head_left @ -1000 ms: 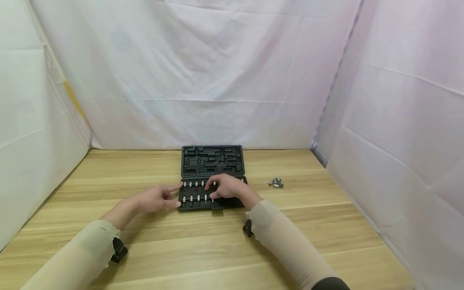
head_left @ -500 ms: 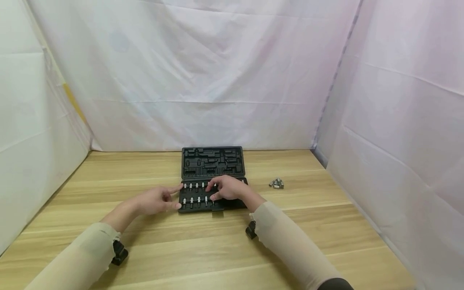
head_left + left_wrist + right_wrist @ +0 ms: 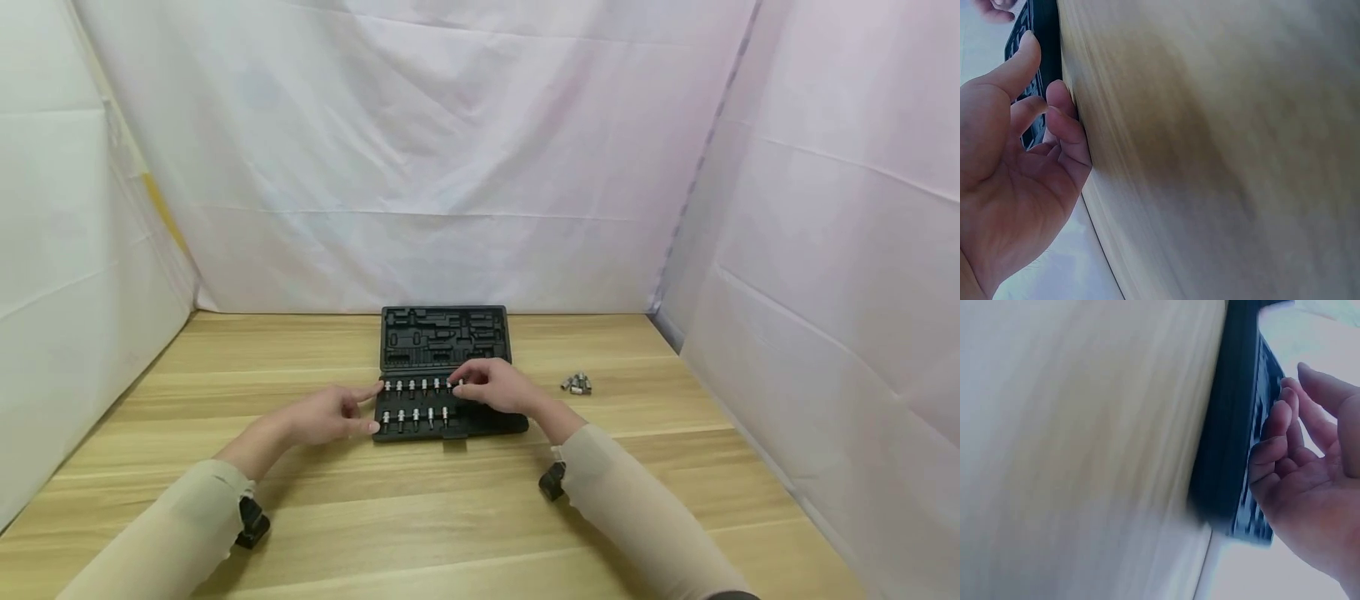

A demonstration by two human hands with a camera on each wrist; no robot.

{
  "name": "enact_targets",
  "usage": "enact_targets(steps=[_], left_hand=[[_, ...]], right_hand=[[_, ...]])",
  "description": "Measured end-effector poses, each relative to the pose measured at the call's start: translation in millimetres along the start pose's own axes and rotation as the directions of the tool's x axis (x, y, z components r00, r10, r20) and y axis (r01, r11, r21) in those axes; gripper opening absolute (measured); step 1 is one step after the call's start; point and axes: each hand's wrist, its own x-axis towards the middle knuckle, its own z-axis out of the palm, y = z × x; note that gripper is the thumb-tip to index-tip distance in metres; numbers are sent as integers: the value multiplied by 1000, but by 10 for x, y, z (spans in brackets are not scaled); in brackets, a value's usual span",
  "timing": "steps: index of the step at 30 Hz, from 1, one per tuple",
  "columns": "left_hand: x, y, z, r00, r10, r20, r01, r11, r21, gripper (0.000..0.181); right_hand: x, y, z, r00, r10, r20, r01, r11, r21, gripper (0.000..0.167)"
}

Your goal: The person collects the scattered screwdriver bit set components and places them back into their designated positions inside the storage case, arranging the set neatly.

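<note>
An unfolded black socket case (image 3: 445, 337) lies on the table in the head view. Two rows of silver sockets (image 3: 416, 415) stand in its near half. My left hand (image 3: 321, 414) rests against the case's left edge, index finger and thumb spread, the other fingers curled. Over the upper row, at its right part, is my right hand (image 3: 501, 388), index finger and thumb tips close beside a socket (image 3: 449, 387). In the right wrist view, no object shows between the fingers of the right hand (image 3: 1310, 450). The left hand (image 3: 1019, 162) appears empty.
A small pile of loose metal sockets (image 3: 577, 384) lies on the wooden table (image 3: 360, 517) to the right of the case. White cloth walls (image 3: 420, 167) stand behind and at both sides. The case's lid half lies toward the back wall.
My right hand has moved right along the case, from the middle to the upper row's right part, its thumb and index finger closer together. My left hand stays at the case's edge.
</note>
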Motion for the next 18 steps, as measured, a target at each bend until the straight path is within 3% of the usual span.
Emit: enact_targets(steps=[11,18], left_hand=[[7,11,-21,1000,-23,10,23,1000,-12,86],[16,-12,-7,1000,-22,16,23,1000,-16,85]], right_hand=[[-440,605,-684,987,24,-162,-38,996,-86,25],[-730,974,-1040,976,123,-182,-153,975,-161,23]])
